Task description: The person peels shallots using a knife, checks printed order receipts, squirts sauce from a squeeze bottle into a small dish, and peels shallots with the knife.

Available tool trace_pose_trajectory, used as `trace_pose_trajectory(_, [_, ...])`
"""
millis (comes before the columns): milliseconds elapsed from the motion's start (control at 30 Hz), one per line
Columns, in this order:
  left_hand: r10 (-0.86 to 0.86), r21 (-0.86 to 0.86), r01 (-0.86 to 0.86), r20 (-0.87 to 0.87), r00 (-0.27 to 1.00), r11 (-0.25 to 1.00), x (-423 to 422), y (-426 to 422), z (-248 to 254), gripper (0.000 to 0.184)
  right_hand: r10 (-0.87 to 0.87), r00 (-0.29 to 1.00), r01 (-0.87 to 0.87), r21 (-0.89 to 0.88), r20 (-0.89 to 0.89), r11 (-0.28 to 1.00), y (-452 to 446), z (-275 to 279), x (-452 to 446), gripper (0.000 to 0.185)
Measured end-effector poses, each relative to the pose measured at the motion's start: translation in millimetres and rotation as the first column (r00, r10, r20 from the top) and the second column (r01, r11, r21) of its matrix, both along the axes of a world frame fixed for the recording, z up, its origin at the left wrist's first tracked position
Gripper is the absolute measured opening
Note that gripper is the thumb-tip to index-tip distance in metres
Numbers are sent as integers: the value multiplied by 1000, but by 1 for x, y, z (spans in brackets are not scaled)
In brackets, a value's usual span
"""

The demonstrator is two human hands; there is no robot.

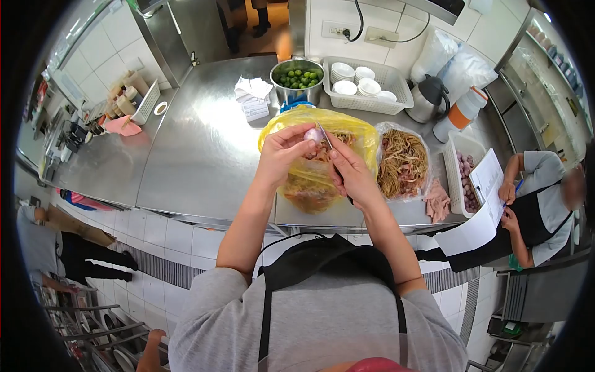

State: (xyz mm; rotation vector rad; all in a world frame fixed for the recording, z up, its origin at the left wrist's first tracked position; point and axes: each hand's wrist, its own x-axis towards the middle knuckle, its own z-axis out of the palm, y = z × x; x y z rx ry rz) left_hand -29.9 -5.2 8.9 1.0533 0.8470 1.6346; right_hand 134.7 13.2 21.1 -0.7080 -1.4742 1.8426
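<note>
A small purple-white shallot (313,135) is pinched in the fingers of my left hand (286,150). My right hand (351,167) grips a knife (325,137), its blade up against the shallot and its dark handle partly hidden in my palm. Both hands are over a yellow plastic bag (365,133) whose open mouth shows brownish peels and scraps (317,154). To the right of it stands a clear bag of dry roots and skins (403,162).
Behind the yellow bag are a pot of green limes (297,79) and a basket of white bowls (400,99). Shallots fill a white basket (455,180) at right, beside a pink cloth (437,201). A co-worker (545,211) there holds papers (474,232) and a pen.
</note>
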Motion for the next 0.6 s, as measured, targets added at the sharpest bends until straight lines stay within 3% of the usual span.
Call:
trace_pose_trajectory(500, [-240, 84, 224, 352, 905, 971, -15, -2, -3, 32, -94, 996, 94, -15, -2, 995, 19, 4, 11, 39])
trace_pose_trajectory(600, [-167, 60, 156, 386, 907, 986, -15, -4, 0, 32, -87, 996, 85, -63, -32, 994, 17, 9, 13, 39])
